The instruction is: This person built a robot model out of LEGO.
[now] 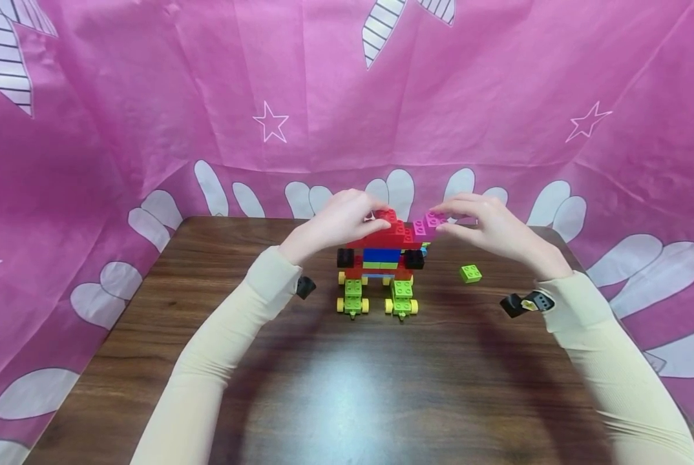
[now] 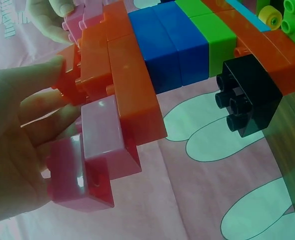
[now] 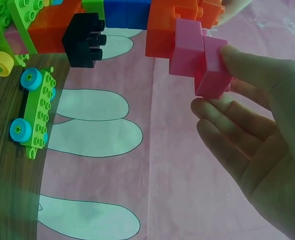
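Note:
A tall toy-brick build stands on the table, with red bricks [image 1: 376,241] on top, blue bricks [image 1: 380,256] below and a black brick [image 1: 345,258] jutting from each side. It rests on green wheeled bases [image 1: 353,305]. My left hand [image 1: 338,223] grips the red brick [image 2: 69,70] at the top between thumb and fingers. On the build's right end, my right hand [image 1: 495,229] pinches the outer pink brick [image 3: 215,67], which touches another pink brick [image 3: 187,47]. More pink bricks [image 2: 105,135] hang from the left end, beside my left palm.
Right of the build, a loose lime-green brick [image 1: 470,274] lies on the brown table [image 1: 347,387]. Behind it stands a green wheeled base with blue wheels [image 3: 39,107]. A pink patterned cloth [image 1: 335,84] hangs behind and at both sides.

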Demonstrator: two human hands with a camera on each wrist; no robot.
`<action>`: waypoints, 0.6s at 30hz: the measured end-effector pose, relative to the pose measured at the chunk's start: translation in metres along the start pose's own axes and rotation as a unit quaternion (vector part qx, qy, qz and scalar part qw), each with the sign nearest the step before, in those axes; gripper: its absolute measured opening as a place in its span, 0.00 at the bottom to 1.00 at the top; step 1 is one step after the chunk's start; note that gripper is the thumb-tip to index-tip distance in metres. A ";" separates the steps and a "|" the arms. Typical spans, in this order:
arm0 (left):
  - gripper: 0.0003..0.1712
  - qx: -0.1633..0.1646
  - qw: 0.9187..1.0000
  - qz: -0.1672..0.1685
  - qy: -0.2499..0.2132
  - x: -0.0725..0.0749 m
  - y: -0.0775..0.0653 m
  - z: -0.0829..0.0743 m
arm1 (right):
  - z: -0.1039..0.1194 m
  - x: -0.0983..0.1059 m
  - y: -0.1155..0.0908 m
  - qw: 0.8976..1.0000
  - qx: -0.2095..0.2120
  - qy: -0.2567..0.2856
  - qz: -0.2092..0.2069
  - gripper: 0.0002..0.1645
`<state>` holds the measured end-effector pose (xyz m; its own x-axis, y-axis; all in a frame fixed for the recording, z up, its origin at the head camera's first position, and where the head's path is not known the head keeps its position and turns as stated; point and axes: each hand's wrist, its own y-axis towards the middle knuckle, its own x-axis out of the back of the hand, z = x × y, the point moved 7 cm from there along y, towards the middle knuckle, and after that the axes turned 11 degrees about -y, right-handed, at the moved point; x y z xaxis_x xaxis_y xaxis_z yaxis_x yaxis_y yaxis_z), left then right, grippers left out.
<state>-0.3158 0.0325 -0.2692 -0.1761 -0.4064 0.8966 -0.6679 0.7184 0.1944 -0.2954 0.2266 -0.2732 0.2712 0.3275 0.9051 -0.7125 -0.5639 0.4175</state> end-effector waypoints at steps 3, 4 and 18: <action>0.21 -0.005 1.000 -0.006 0.007 -0.001 0.000 0.000 | 0.000 0.000 0.000 1.000 -0.004 -0.003 0.002 0.20; 0.21 -0.007 1.000 -0.008 0.007 -0.001 0.001 -0.001 | 0.000 0.001 0.000 1.000 -0.007 -0.004 0.004 0.20; 0.21 0.032 0.994 -0.050 -0.088 -0.002 -0.003 0.013 | 0.012 0.002 0.010 0.999 -0.023 -0.020 0.014 0.21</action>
<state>-0.3229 0.0234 -0.2767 -0.2272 -0.5698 0.7897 -0.7322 0.6346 0.2473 -0.2943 0.2128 -0.2665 0.2758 0.2817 0.9190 -0.7493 -0.5359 0.3891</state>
